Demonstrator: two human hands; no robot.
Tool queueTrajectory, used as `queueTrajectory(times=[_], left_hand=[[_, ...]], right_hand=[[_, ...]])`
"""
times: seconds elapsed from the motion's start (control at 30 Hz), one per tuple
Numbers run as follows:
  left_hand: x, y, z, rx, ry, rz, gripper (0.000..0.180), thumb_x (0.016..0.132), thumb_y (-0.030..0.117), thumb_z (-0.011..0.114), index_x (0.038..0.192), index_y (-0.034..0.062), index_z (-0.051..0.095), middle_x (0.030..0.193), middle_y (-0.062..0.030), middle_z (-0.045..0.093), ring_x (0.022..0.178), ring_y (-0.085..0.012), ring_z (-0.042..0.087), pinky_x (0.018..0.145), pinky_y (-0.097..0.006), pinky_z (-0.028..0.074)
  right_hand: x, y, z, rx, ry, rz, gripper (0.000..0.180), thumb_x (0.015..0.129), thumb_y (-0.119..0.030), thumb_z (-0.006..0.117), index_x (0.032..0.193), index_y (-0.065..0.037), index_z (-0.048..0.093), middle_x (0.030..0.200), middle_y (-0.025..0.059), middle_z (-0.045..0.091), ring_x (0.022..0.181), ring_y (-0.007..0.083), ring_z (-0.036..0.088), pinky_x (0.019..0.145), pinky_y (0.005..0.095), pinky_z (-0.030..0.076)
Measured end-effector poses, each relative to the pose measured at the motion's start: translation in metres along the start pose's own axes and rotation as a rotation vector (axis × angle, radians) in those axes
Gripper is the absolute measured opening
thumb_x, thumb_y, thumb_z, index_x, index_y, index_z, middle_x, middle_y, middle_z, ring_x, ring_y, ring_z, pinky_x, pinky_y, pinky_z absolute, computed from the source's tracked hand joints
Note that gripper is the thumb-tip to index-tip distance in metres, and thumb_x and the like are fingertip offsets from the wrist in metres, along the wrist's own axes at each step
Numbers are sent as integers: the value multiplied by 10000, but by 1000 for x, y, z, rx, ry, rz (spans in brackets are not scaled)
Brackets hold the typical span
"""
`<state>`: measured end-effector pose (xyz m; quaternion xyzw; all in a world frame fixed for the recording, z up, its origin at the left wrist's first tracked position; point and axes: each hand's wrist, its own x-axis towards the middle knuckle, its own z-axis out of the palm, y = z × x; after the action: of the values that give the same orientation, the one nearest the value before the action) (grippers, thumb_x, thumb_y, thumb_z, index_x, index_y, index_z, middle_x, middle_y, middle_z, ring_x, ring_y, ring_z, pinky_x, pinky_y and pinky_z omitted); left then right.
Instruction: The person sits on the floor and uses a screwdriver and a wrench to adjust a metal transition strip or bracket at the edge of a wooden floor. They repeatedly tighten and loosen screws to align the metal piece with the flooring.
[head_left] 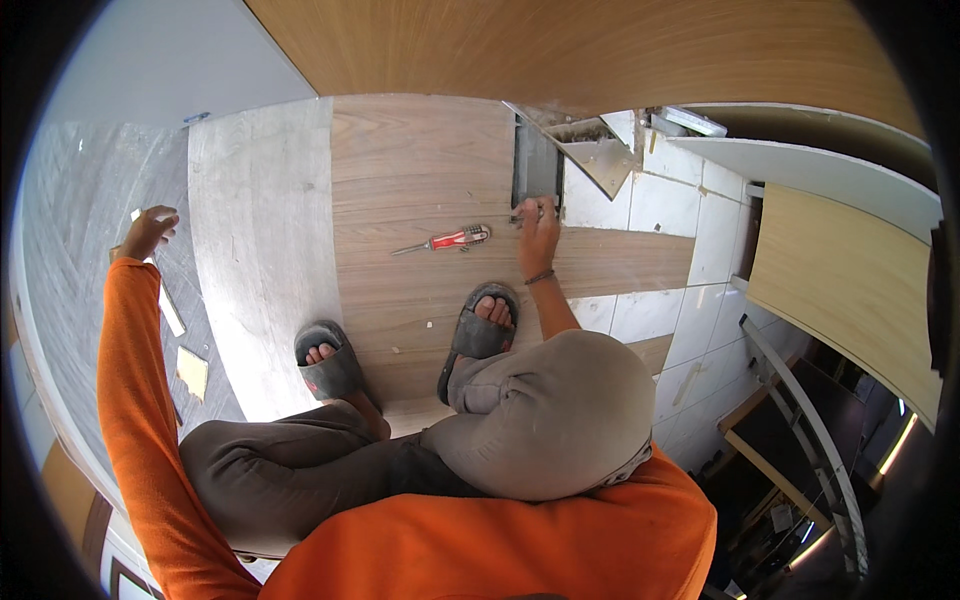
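Note:
My right hand (538, 238) reaches over the wood-look floor with its fingers curled at the near end of a grey channel-like strip with dark edges (540, 160). What lies between those fingertips, if anything, is too small to make out. A screwdriver with a red and white handle (458, 238) lies on the floor just left of that hand, its shaft toward the left. Out to the left, my left hand (150, 232) hangs with fingers loosely bent and apart, nothing visible in it. Beneath it runs a thin white strip (172, 310); I cannot tell whether they touch.
A broken pointed board (600, 160) leans by the grey strip. White tiles (665, 205) border the wood-look planks. A large wooden panel (580, 50) spans the far side; pale boards (850, 290) and a curved metal piece (815, 440) stand right. A yellowish scrap (192, 373) lies left.

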<state>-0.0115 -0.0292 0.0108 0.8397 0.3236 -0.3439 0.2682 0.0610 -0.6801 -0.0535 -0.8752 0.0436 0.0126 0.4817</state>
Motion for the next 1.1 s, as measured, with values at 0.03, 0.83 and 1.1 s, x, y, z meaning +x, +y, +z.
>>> queueTrajectory(times=[0.03,0.83,1.1], left_hand=[[1,-2,1,-2,3,2,368,963,260,588,1249,29,600,1008,-217,695,945,-303,692,798,-388,568],[29,-5,5,72,-36,78,412,956,330,585,1291,90,586,969,-162,704,844,-266,697,678,-383,535],[19,3,-1,89,23,53,418,958,345,571,1294,97,585,994,-170,705,878,-276,699,670,-399,547]], right_hand=[[-2,6,8,-67,49,-94,246,1001,-225,498,907,-7,560,755,180,633,675,367,608,645,434,476],[-12,11,-35,22,146,-19,242,996,-187,516,1007,17,645,855,97,663,710,171,627,684,292,498],[-26,5,-42,-103,146,-42,210,983,-192,562,986,6,633,797,125,695,745,199,689,679,316,518]])
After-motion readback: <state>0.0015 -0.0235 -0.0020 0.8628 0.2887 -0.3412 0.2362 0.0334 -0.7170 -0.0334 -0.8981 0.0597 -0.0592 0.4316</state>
